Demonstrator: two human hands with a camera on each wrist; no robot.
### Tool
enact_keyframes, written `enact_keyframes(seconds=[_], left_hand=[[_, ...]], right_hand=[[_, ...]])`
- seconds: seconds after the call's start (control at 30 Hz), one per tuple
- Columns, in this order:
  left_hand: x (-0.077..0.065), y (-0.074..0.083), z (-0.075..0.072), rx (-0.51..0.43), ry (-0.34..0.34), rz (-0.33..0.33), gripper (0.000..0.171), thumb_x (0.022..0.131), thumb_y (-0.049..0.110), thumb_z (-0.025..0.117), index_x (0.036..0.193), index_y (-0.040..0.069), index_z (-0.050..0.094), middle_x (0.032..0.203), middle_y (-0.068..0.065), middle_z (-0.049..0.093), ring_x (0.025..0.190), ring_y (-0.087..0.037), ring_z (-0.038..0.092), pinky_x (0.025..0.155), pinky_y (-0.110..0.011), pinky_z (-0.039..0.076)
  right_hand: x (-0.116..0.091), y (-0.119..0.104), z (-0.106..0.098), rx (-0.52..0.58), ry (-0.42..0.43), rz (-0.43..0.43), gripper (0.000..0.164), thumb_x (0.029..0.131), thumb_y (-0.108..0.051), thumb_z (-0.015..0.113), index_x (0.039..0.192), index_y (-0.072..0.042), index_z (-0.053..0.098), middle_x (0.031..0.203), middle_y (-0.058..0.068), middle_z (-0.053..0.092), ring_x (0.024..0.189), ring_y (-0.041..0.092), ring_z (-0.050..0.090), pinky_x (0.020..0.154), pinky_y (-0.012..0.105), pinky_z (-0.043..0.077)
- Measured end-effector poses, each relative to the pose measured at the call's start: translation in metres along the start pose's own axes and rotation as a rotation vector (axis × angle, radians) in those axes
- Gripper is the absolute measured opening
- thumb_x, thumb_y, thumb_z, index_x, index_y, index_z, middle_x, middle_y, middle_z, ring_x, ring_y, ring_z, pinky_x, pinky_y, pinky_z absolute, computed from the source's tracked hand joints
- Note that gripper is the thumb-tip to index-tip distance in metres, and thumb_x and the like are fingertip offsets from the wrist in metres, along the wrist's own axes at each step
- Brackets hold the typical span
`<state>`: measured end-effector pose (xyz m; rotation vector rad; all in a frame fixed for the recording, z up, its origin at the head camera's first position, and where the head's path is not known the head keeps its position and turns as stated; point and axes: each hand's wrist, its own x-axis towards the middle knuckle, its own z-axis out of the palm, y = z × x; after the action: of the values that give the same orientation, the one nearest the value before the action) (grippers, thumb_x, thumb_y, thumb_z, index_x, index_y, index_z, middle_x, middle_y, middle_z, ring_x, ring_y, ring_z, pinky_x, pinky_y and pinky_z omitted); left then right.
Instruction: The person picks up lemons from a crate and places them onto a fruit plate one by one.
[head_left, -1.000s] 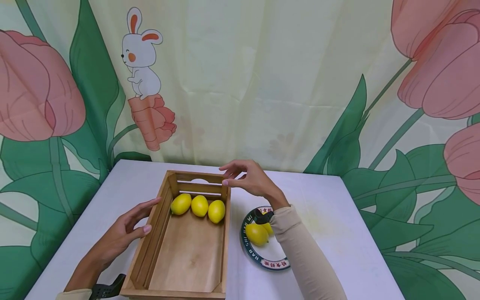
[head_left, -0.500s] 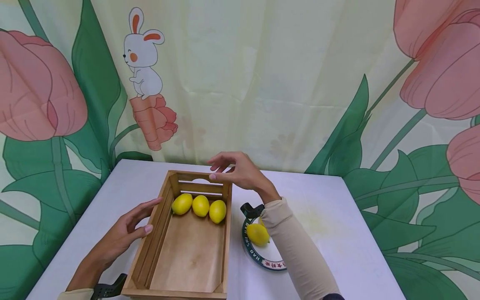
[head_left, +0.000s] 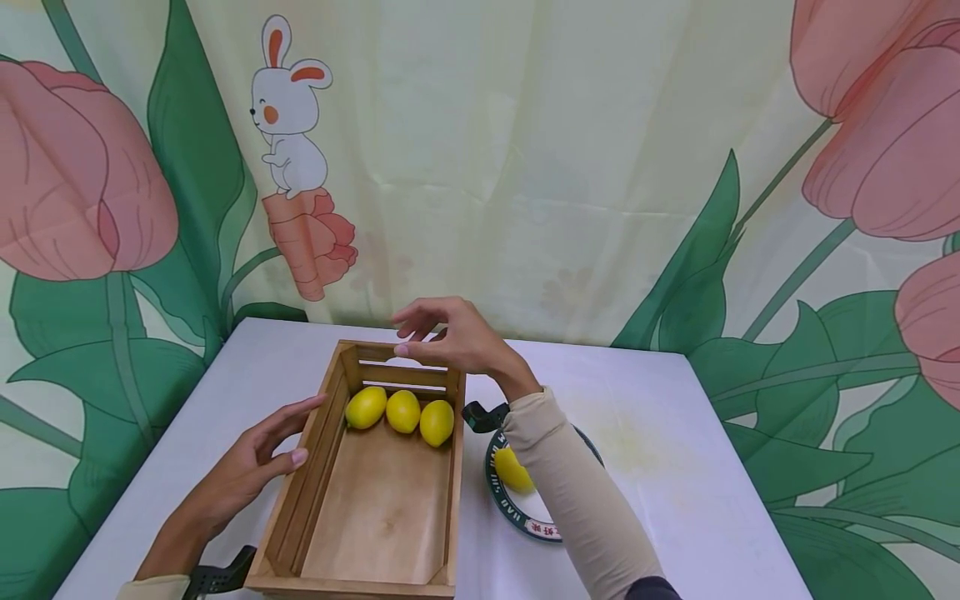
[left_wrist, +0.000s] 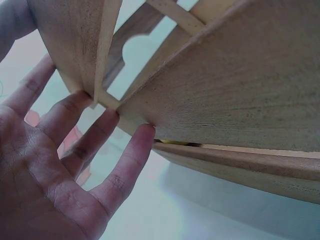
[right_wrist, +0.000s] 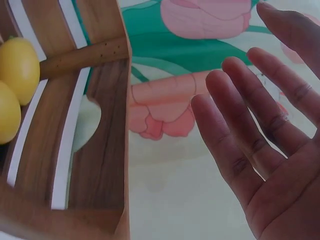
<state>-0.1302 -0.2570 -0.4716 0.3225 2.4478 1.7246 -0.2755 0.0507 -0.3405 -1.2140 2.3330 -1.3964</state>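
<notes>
A wooden crate [head_left: 382,517] stands on the table with three lemons [head_left: 402,412] in a row at its far end. My left hand [head_left: 243,471] rests its spread fingertips against the crate's left side; in the left wrist view the fingers [left_wrist: 125,167] touch the slats. Over the crate's far end hovers my right hand [head_left: 453,337], palm down, its fingers loosely bent and holding nothing. The right wrist view has that hand [right_wrist: 270,130] apart from the crate's end panel [right_wrist: 102,145], which has a cut-out handle hole. Two of the lemons [right_wrist: 19,70] show there.
Right of the crate, a dark-rimmed plate [head_left: 510,515] with a lemon [head_left: 513,471] on it lies partly under my right sleeve [head_left: 585,492]. The white table [head_left: 690,500] ends at a flower-and-rabbit curtain [head_left: 480,167] behind it.
My right hand has moved left and slightly up, from the crate's far right corner to above the far end's middle. My right sleeve now covers more of the plate. The left hand stays put.
</notes>
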Motion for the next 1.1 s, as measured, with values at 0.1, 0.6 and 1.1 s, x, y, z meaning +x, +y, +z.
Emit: enact_keyframes(seconds=[0.1, 0.6, 1.1], left_hand=[[0.0, 0.001, 0.0, -0.001, -0.002, -0.005, 0.06, 0.1, 0.021, 0.058, 0.153, 0.036, 0.034, 0.162, 0.005, 0.031, 0.13, 0.01, 0.038, 0.104, -0.074, 0.037], [0.0, 0.003, 0.0, -0.015, -0.003, -0.01, 0.059, 0.1, 0.022, 0.058, 0.153, 0.036, 0.035, 0.162, 0.005, 0.031, 0.135, 0.001, 0.038, 0.105, -0.074, 0.035], [0.001, -0.001, -0.001, -0.027, -0.005, 0.001, 0.059, 0.1, 0.021, 0.058, 0.153, 0.035, 0.035, 0.162, 0.005, 0.03, 0.134, 0.004, 0.038, 0.105, -0.072, 0.038]], right_hand=[[0.006, -0.003, 0.004, 0.004, -0.006, -0.01, 0.035, 0.086, -0.028, 0.078, 0.119, -0.022, 0.07, 0.1, -0.002, 0.072, 0.089, 0.016, 0.067, 0.079, 0.031, 0.061], [0.031, -0.01, 0.028, 0.062, -0.015, -0.022, 0.034, 0.086, -0.023, 0.078, 0.119, -0.017, 0.07, 0.098, 0.003, 0.072, 0.088, 0.019, 0.065, 0.08, 0.03, 0.06], [0.042, -0.009, 0.05, 0.13, 0.024, -0.025, 0.03, 0.087, -0.013, 0.075, 0.117, -0.007, 0.07, 0.097, 0.009, 0.072, 0.086, 0.02, 0.065, 0.076, 0.027, 0.056]])
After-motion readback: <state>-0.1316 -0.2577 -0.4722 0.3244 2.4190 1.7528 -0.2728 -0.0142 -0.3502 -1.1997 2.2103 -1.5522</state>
